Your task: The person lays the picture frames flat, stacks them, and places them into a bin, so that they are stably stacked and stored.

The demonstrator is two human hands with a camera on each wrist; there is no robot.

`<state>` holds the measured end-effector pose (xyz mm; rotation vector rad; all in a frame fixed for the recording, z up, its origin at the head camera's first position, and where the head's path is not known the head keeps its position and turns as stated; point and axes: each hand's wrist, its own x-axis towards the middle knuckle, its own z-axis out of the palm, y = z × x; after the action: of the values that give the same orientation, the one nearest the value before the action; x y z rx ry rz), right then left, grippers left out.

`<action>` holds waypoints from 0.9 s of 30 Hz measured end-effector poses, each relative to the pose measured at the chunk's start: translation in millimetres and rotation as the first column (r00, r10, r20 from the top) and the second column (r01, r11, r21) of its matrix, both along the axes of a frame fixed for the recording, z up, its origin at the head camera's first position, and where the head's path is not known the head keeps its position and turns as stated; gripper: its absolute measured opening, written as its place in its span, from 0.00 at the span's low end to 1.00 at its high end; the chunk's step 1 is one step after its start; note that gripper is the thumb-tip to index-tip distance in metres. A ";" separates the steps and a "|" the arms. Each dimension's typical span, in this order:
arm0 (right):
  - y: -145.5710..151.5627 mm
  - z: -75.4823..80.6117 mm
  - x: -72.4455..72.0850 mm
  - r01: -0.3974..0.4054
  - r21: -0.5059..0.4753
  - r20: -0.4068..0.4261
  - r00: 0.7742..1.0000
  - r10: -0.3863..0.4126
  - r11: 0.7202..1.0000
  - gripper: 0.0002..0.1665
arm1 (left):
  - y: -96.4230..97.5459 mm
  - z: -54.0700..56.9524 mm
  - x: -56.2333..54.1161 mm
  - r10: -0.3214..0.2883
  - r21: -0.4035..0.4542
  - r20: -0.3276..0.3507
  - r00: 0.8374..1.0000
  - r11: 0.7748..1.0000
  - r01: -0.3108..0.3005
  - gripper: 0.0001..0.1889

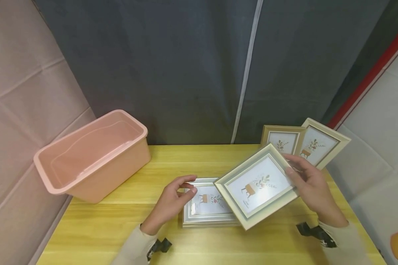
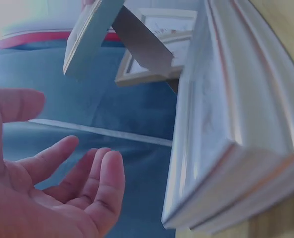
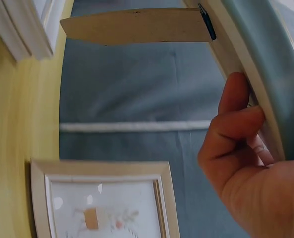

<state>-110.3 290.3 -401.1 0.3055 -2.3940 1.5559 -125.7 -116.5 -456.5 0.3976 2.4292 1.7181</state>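
Note:
My right hand (image 1: 313, 186) grips a cream and grey-green picture frame (image 1: 255, 186) by its right edge, holding it tilted above the table. Its brown easel stand (image 3: 137, 25) sticks out from the back in the right wrist view. Below and left of it lies a silver picture frame (image 1: 210, 202) on top of a second one; the layered edges (image 2: 256, 173) show in the left wrist view. Beside that stack hovers my left hand (image 1: 172, 198), fingers loosely bent with nothing in them. The held frame hides the stack's right corner.
Two more picture frames stand upright at the back right, a tan one (image 1: 285, 129) and a cream one (image 1: 343, 141) overlapping. A pink plastic bin (image 1: 116, 167) sits at the left of the wooden table (image 1: 119, 228). A dark curtain (image 1: 185, 73) hangs behind.

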 end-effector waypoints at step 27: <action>-60.1 -23.6 -7.3 -0.382 -0.074 -0.031 0.924 0.381 0.921 0.23 | 36.9 2.1 -25.4 -0.580 0.377 0.178 0.794 0.786 0.490 0.30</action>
<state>-117.7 230.2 -424.7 0.8076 -2.3526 1.7914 -151.0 -79.5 -454.3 0.7437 1.6156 1.7306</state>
